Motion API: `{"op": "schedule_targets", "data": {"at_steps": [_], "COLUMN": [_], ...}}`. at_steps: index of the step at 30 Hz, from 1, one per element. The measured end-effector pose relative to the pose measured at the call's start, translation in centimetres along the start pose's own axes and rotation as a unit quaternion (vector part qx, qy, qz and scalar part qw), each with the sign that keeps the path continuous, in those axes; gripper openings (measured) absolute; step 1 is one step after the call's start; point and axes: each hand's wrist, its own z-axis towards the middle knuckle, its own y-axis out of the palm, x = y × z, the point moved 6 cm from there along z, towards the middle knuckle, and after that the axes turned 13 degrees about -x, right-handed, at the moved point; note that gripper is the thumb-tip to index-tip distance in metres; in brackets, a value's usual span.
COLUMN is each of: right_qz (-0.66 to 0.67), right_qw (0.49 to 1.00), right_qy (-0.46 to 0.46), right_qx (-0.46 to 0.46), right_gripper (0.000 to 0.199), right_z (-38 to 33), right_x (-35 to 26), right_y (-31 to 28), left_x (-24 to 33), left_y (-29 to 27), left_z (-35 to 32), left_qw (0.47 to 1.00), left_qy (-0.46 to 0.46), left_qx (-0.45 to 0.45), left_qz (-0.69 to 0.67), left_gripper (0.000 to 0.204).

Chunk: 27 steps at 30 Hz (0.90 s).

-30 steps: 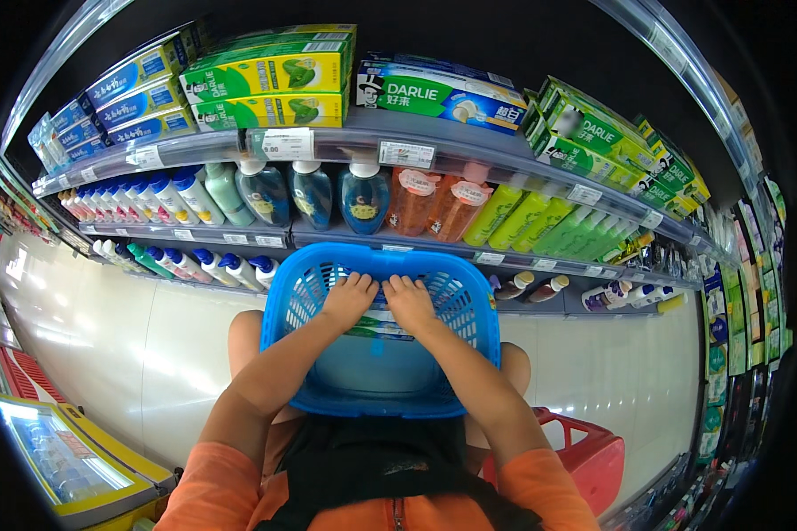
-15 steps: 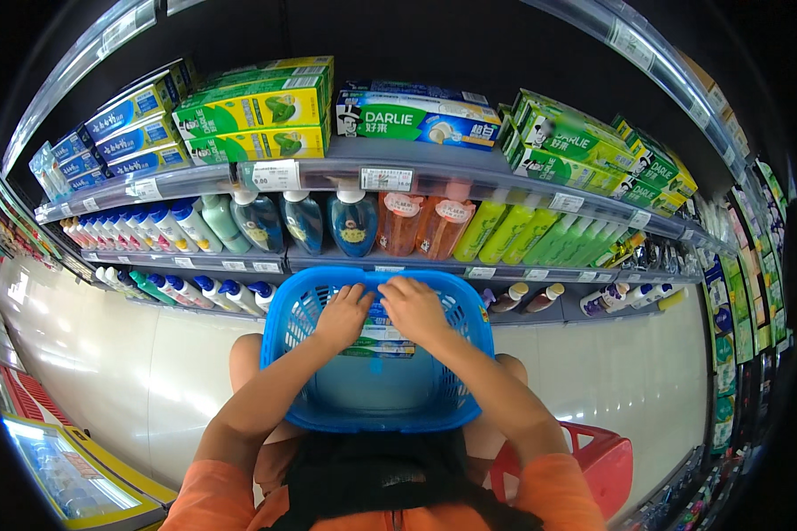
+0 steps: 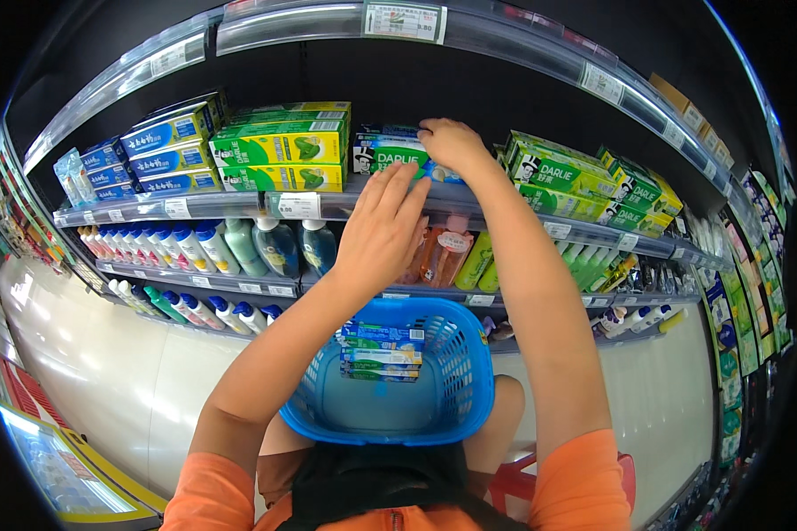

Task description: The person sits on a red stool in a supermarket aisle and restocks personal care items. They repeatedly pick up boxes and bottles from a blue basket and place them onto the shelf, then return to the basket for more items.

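Note:
On the upper shelf, a stack of green, white and blue toothpaste boxes [image 3: 390, 152] lies with its long side facing me. My right hand [image 3: 454, 149] is closed around its right end, fingers bent over the top; the underside of the grip is hidden. My left hand [image 3: 383, 221] is raised before the shelf edge, fingers stretched out and empty. Its fingertips overlap the lower front of the stack, and I cannot tell whether they touch. Below my arms, a blue plastic basket [image 3: 483, 389] rests by my lap, with several toothpaste boxes [image 3: 381, 357] lying inside at its far side.
Yellow-green toothpaste boxes [image 3: 279, 150] stand left of the stack, and green ones [image 3: 562, 173] right of it. Pump bottles [image 3: 276, 248] line the shelf below. Another shelf edge [image 3: 505, 40] runs overhead. A red plastic stool [image 3: 514, 482] is beneath me at the right.
Both hands have left the basket's far rim and moved up and forward to the shelf. The right hand has taken hold of the toothpaste stack's right end. The view has tilted upward.

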Motion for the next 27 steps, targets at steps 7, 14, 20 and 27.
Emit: {"op": "schedule_targets", "data": {"at_steps": [7,14,20,27], "right_qz": [-0.016,-0.033,-0.034,-0.018], "right_qw": [1.000,0.999,0.995,0.973], "right_qy": [-0.008,-0.024,-0.061,-0.169], "right_qx": [-0.019,-0.006,0.066,0.154], "right_gripper": [0.040,0.040,0.031,0.037], "right_z": [-2.1,-5.2,-6.6,-10.0], "right_x": [-1.8,-2.9,-3.0,-4.0], "right_y": [-0.3,-1.2,-1.3,-1.8], "left_x": [-3.4,-5.6,-4.2,-3.8], "left_y": [1.7,2.7,2.3,1.6], "left_z": [3.5,4.2,3.5,2.5], "left_qw": [0.995,0.987,0.984,0.980], "left_qy": [-0.040,-0.078,-0.077,-0.043], "left_qx": [0.019,-0.062,-0.069,-0.013], "left_qz": [0.091,0.125,0.145,0.196], "left_gripper": [0.047,0.041,0.042,0.044]}}
